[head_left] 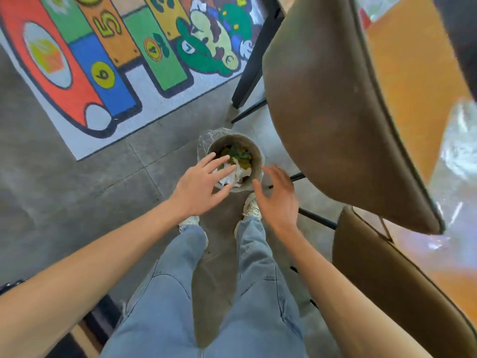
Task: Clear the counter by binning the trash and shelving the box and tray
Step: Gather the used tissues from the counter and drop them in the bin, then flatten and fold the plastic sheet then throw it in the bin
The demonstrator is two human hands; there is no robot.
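Crumpled white trash (236, 175) is lying inside the small lined bin (254, 151) on the floor, just ahead of the feet; the left hand (200, 188) and right hand (280, 201) are being held over it, each grip spread and carrying nothing. The light bin is judged at risk of being tipped by a foot, beside the brown chair (327, 112)
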